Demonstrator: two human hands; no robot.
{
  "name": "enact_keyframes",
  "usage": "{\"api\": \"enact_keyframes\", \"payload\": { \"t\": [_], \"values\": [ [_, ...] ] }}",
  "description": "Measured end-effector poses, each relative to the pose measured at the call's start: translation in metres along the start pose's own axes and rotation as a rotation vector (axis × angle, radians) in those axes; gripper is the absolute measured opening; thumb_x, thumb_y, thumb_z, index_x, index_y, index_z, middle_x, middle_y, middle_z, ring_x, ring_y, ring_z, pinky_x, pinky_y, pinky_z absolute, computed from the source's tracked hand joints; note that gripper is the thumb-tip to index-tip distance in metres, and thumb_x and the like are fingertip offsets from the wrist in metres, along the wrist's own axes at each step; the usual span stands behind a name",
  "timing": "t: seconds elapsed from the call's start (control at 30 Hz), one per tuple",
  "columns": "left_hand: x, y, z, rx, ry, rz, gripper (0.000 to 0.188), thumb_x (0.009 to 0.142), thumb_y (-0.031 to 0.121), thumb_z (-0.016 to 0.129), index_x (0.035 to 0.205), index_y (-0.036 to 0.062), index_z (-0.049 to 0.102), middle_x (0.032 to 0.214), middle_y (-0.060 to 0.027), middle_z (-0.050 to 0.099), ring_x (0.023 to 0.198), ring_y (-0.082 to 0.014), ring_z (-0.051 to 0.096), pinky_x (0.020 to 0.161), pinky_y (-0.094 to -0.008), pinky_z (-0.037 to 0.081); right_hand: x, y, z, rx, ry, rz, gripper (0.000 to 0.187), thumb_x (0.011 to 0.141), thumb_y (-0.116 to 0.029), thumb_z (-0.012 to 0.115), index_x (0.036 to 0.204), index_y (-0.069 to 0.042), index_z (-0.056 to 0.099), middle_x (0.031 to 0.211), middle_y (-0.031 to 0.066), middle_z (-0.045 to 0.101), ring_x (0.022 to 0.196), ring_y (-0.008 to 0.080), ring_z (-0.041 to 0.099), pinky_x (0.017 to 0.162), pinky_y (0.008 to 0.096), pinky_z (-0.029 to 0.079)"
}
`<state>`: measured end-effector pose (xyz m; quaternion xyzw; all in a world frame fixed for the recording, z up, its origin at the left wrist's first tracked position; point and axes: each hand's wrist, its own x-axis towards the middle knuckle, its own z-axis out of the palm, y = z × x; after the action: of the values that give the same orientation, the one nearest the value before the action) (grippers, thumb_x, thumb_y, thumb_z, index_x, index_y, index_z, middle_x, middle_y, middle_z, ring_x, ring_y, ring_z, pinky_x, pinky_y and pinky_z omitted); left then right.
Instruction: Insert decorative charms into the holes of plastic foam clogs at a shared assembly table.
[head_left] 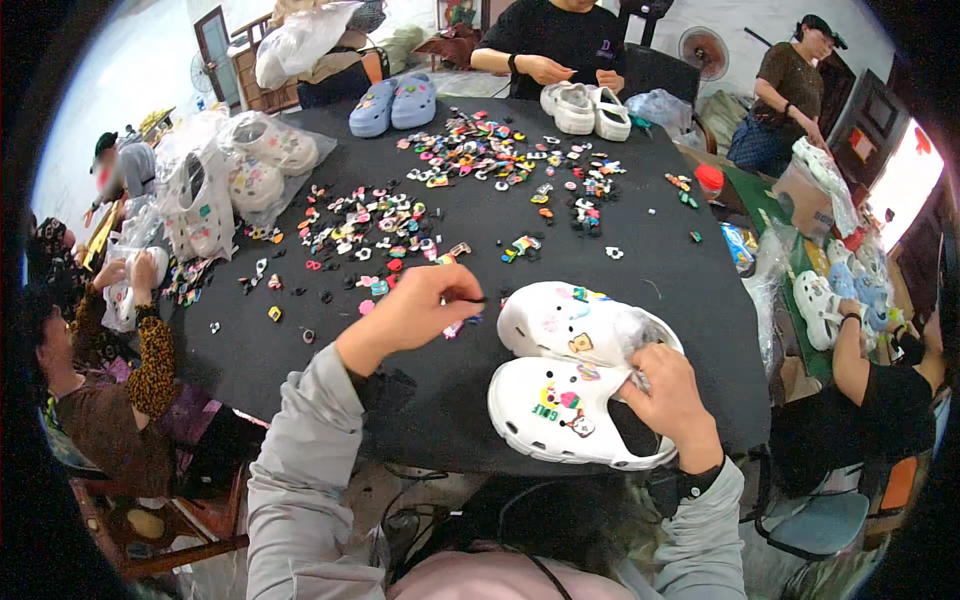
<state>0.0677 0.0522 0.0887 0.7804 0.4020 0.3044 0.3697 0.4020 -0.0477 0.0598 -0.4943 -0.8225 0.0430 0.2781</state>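
A pair of white clogs [530,408] lies side by side at the table's near right, toes to the left. Colourful shoe charms [580,342] sit on their uppers, with some holes bare. My right hand [672,392] grips the pair where the two clogs meet at their openings; part of its fingers is hidden inside. Just left of the toes, my left hand [420,308] is closed in a pinch on a small dark-backed piece, apparently a shoe charm, mostly hidden by the fingers. Below those fingertips a pink and purple charm [456,327] shows.
Heaps of loose charms [370,222] cover the middle of the black table [640,220]. Bagged white clogs [195,205] stand at the left, blue clogs [394,105] and more white clogs [585,108] at the back. Several people work around; a green side table [745,190] adjoins at right.
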Motion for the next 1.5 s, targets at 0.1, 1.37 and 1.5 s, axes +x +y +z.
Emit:
{"api": "enact_keyframes", "payload": {
  "t": [0.1,1.37,1.5],
  "values": [
    [0.032,0.011,0.029,-0.134,-0.168,0.074,0.013,0.085,0.006,0.066,0.097,0.0004,0.066,0.083,-0.0037,0.066,0.074,-0.0079,0.058,0.065,-0.0240,0.048,-0.003,0.001,-0.001,-0.003,-0.004,-0.008,0.028,0.071,-0.021,0.072,0.087,-0.001,0.058,0.081,0.0149,0.058,0.079,0.0352,0.056,0.071,0.0446,0.044],
    [0.045,0.036,0.065,0.851,-0.025,0.723,0.048,0.074,0.007,0.060,0.121,0.0102,0.054,0.073,0.0006,0.061,0.071,-0.0190,0.060,0.067,-0.0345,0.040,-0.003,-0.002,0.001,0.012,0.029,0.009,0.024,0.073,-0.022,0.068,0.082,-0.002,0.058,0.078,0.0143,0.058,0.077,0.0336,0.057,0.071,0.0429,0.044],
    [0.052,0.037,0.068,0.958,-0.099,0.706,0.052,0.074,0.007,0.061,0.125,0.0104,0.051,0.072,0.0019,0.059,0.069,-0.0186,0.059,0.067,-0.0349,0.038,-0.003,-0.001,0.000,0.011,0.022,0.018,0.024,0.072,-0.022,0.068,0.081,-0.002,0.058,0.079,0.0148,0.058,0.078,0.0343,0.057,0.071,0.0436,0.044]
  ]
}}
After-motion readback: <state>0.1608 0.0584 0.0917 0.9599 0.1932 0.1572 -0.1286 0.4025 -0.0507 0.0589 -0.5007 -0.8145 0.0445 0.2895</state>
